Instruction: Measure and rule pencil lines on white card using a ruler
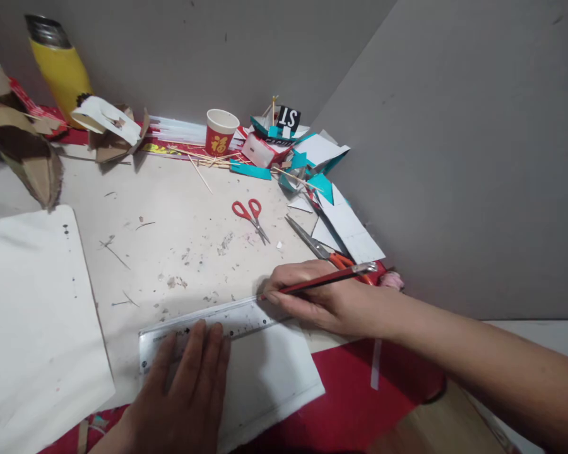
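Observation:
A clear ruler [246, 319] lies along the upper edge of a white sheet of card [269, 372]. My left hand [189, 384] presses flat on the ruler's left part with its fingers stretched out. In my right hand [312, 296] is a red and black pencil [322, 279], its lower end close to the ruler's upper edge near the right end. The pencil tip is hidden behind my fingers. Just beyond my right hand lie large orange-handled scissors [319, 246], partly covered by it.
Small red-handled scissors [252, 217] lie mid-table. Behind them are a red paper cup [221, 132], wooden sticks [213, 159] and cut card scraps [322, 151]. A yellow bottle [61, 75] stands back left, by cardboard pieces [23, 145]. A large white sheet [33, 328] lies left; grey walls [454, 157] rise behind and right.

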A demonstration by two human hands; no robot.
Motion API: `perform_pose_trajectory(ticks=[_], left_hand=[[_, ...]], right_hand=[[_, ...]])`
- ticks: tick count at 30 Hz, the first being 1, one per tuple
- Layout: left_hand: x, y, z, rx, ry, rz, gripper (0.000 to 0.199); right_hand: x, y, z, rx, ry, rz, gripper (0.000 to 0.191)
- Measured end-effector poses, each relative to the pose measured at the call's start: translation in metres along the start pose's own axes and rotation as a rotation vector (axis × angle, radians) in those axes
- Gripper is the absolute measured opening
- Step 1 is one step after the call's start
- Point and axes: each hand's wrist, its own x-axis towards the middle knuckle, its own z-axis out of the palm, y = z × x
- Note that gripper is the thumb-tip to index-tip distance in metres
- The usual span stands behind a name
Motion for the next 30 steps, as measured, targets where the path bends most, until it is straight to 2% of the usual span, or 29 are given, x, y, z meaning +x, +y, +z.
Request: perform_pose_trajectory(ticks=[6, 13, 17, 20, 23, 30], left_hand=[[-0.001, 0.001, 0.000, -0.014, -0.010, -0.022, 0.067], [-0.003, 0.005, 0.006, -0.031, 0.008, -0.054, 0.069], [-0.003, 0.006, 0.007, -0.043, 0.018, -0.073, 0.068], [-0.004, 0.005, 0.007, -0.039, 0.018, -0.066, 0.067], [-0.004, 0.004, 0.008, -0.029, 0.026, -0.055, 0.067], [-0.004, 0.001, 0.005, 0.005, 0.032, -0.002, 0.067]], right_hand=[[-0.022, 0.010, -0.002, -0.110, 0.056, 0.061, 0.019], [-0.037, 0.018, -0.001, -0.163, 0.209, 0.067, 0.018], [-0.049, 0.023, 0.005, -0.144, 0.358, 0.120, 0.017], [-0.058, 0.023, 0.012, -0.025, 0.512, 0.226, 0.017], [-0.064, 0.020, 0.022, 0.086, 0.611, 0.301, 0.018], [-0.070, 0.012, 0.049, -0.018, 0.582, 0.441, 0.027]])
